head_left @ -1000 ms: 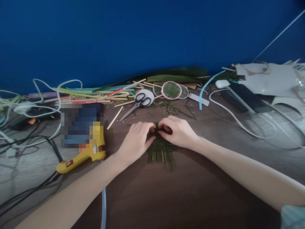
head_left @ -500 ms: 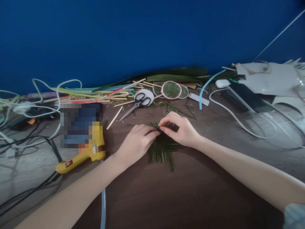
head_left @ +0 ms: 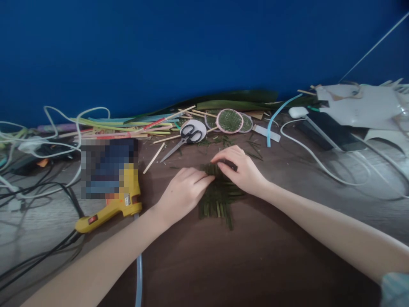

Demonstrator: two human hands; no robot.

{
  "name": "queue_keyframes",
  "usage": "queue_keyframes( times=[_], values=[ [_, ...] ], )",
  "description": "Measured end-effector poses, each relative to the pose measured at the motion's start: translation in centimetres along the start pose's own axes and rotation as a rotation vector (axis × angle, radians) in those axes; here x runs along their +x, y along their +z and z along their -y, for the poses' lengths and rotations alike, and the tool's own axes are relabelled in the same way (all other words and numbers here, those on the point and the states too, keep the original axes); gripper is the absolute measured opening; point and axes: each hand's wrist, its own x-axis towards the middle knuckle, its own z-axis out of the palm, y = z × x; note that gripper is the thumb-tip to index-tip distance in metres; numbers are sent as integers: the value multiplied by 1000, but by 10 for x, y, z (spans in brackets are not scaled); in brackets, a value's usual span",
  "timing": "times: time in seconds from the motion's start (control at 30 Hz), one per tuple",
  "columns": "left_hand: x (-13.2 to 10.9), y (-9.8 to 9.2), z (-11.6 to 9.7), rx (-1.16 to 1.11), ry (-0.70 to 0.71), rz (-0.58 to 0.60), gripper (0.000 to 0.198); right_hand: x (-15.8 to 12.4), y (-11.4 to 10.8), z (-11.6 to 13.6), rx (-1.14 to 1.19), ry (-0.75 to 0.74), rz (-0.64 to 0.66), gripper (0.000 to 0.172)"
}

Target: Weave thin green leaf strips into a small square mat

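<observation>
— On the counter point(head_left: 255, 256), where did the leaf mat point(head_left: 217, 200) lie?
— Mid-frame, strips running toward you. Your left hand point(head_left: 183, 189) pressed its left edge, fingers flat, gripping nothing. Your right hand point(head_left: 243, 172) curled its fingers over the far edge; whether they pinched, I couldn't tell.

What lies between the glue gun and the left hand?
In the head view, only a bare stretch of table lies between the glue gun and the left hand.
</observation>
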Motion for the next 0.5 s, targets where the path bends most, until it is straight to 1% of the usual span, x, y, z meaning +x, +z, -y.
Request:
queue_keyframes(
  times=[0.1, 0.2, 0.5],
  values=[
    [1, -1, -1, -5, 13, -2, 22, 2, 5, -2, -120, 38, 42, 14],
    [2, -2, -1, -8, 20, -9, 21, 2, 8, -3, -175, 39, 84, 15],
    [1, -2, -2, -9, -3, -8, 20, 2, 8, -3, -176, 56, 105, 13]
  ],
)
